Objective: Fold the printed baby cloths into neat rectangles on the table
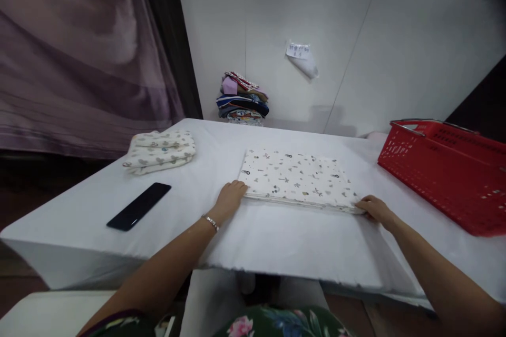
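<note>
While the patterned folded cloth (296,179) lies flat as a neat rectangle on the white table (256,242), both of the person's hands sit at its near edge. The left hand (230,197), with a thin bracelet (211,222) at the wrist, touches the cloth's near left corner with its fingers held close together. The right hand (375,208) touches the near right corner with its fingertips laid along the edge. Whether either hand pinches the layers or only presses on them cannot be told, since the fingertips are hidden against the fabric. Judging by the squared shape and the hands at both corners, the work seems to be at the squaring or smoothing of a fold. A further fold or a lift would call for an even hold on both corners so that the layers do not slide apart. Left of the cloth and well apart from it lies a dark phone (139,206). Beyond the phone, also left of the cloth, rests a second folded bundle (160,151) with a heart print. Right of the cloth, near but not touching it, stands a red basket (446,168). Behind the cloth, against the wall, is a stack of coloured garments (243,97), and a paper note (302,58) hangs on the wall above it.
</note>
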`<state>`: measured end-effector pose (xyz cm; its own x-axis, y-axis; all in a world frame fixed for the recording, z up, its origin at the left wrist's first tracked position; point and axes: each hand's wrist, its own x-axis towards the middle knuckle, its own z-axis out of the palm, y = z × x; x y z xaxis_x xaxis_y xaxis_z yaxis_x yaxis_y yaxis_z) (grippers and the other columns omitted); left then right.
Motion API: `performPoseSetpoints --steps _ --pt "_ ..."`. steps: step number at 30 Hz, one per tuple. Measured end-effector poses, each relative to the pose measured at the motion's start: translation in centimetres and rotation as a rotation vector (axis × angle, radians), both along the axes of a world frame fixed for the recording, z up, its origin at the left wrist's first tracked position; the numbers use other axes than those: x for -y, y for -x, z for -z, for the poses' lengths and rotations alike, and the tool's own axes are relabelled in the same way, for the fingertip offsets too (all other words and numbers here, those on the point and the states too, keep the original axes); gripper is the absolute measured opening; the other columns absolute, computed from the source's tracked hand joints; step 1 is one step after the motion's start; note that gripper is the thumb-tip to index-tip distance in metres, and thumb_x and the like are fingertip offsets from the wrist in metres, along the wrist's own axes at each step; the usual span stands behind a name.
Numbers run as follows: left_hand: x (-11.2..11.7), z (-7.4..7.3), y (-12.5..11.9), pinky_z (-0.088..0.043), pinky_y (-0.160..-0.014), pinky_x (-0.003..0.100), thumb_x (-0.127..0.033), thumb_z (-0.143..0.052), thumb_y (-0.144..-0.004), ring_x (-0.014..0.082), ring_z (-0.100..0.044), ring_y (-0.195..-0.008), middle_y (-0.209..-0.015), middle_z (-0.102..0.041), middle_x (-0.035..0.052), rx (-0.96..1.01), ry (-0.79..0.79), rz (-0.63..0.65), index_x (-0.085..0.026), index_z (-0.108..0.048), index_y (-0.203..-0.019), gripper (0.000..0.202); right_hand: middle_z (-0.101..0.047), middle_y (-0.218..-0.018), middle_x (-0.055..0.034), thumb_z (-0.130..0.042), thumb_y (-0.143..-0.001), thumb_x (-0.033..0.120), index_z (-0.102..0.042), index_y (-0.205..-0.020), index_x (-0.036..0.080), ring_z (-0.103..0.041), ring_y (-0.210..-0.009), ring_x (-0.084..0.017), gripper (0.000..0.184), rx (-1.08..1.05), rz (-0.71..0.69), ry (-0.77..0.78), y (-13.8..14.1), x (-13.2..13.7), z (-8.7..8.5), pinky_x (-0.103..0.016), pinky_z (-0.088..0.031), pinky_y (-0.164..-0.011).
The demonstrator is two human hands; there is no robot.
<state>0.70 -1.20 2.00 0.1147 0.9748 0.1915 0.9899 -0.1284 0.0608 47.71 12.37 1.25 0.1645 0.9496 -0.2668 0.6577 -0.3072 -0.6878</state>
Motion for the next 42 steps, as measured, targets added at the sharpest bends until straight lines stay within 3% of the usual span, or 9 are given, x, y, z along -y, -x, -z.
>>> performPoseSetpoints --steps 7,11,15,19,24,30,33,36,42 --pt "0.6 0.7 1.0 -0.042 -0.086 0.039 -0.001 -0.038 -0.076 0.0231 -0.051 -0.107 -0.115 -0.061 0.0085 0.062 0.006 0.042 -0.023 -0.061 -0.113 0.049 -0.053 -0.048 0.0013 -0.057 -0.076 0.032 -0.055 -0.091 0.017 -0.054 -0.048 -0.017 0.022 0.198 -0.107 0.053 -0.6 -0.3 0.8 -0.026 -0.04 -0.047" --pt "-0.2 -1.0 1.7 -0.041 -0.097 0.037 -0.002 -0.042 -0.069 0.0204 -0.052 -0.115 -0.125 -0.059 0.0051 0.179 0.099 0.047 -0.023 -0.059 -0.119 0.057 -0.067 -0.091 -0.014 -0.059 -0.075 0.032 -0.055 -0.113 0.014 -0.064 -0.086 -0.028 0.042 0.557 -0.232 -0.118 0.5 -0.7 -0.2 -0.035 -0.047 -0.072" --pt "-3.0 -2.4 0.5 -0.036 -0.104 0.038 -0.023 -0.043 -0.083 0.0212 -0.046 -0.125 -0.133 -0.054 0.007 0.242 0.013 0.014 -0.02 -0.057 -0.123 0.042 -0.048 -0.136 -0.0181 -0.047 -0.086 0.031 -0.048 -0.129 0.012 -0.044 -0.125 -0.026 0.048 0.619 -0.477 -0.456 5.2 -1.4 -0.9 -0.036 -0.033 -0.103" --pt "-5.7 -1.0 -0.8 -0.026 -0.108 0.051 -0.045 -0.04 -0.089 0.0295 -0.029 -0.137 -0.145 -0.039 0.0115 0.148 0.019 -0.056 -0.018 -0.051 -0.129 0.05 -0.029 -0.15 -0.0132 -0.04 -0.091 0.042 -0.04 -0.138 0.015 -0.023 -0.139 -0.026 0.054 0.621 -0.618 -0.406 8.3 -2.8 -0.2 -0.043 -0.022 -0.11" --pt "-6.2 1.6 -0.2 -0.02 -0.109 0.053 -0.05 -0.031 -0.091 0.0283 -0.015 -0.141 -0.152 -0.024 0.0109 0.134 0.161 -0.143 -0.018 -0.039 -0.14 0.059 -0.024 -0.152 -0.0118 -0.033 -0.093 0.048 -0.033 -0.142 0.018 -0.017 -0.141 -0.026 0.058 0.75 -0.583 -0.315 7.4 -3.3 1.6 -0.049 -0.016 -0.111" --pt "-6.5 0.6 -0.2 -0.015 -0.112 0.052 -0.055 -0.03 -0.089 0.0261 -0.011 -0.142 -0.154 -0.018 0.006 0.138 0.292 -0.211 -0.02 -0.033 -0.144 0.065 -0.026 -0.152 -0.0122 -0.03 -0.093 0.052 -0.036 -0.141 0.017 -0.02 -0.14 -0.028 0.061 0.763 -0.575 -0.289 7.8 -4.0 0.9 -0.049 -0.019 -0.11" --pt "-8.1 -0.5 -0.8 -0.014 -0.111 0.053 -0.056 -0.03 -0.089 0.0279 -0.013 -0.142 -0.153 -0.022 0.0073 0.093 0.264 -0.237 -0.02 -0.039 -0.14 0.063 -0.028 -0.151 -0.0116 -0.032 -0.094 0.044 -0.041 -0.139 0.017 -0.019 -0.14 -0.026 0.054 0.628 -0.482 -0.342 8.1 -6.8 0.1 -0.044 -0.02 -0.111" --pt "-10.5 -1.0 -1.6 -0.014 -0.112 0.051 -0.055 -0.031 -0.089 0.0274 -0.013 -0.142 -0.153 -0.022 0.0083 0.042 0.169 -0.202 -0.019 -0.04 -0.14 0.063 -0.036 -0.147 -0.0133 -0.03 -0.095 0.035 -0.045 -0.136 0.012 -0.029 -0.137 -0.023 0.05 0.458 -0.273 -0.292 7.7 -10.9 -0.7 -0.034 -0.025 -0.11" --pt "-13.5 1.1 -1.5 -0.016 -0.112 0.049 -0.052 -0.029 -0.09 0.0275 -0.017 -0.141 -0.152 -0.026 0.0091 0.034 0.132 -0.222 -0.018 -0.039 -0.14 0.061 -0.062 -0.117 -0.021 -0.046 -0.089 0.037 -0.063 -0.113 0.005 -0.055 -0.113 -0.032 0.043 0.293 -0.042 -0.075 7.0 -17.2 -0.8 -0.036 -0.042 -0.093"
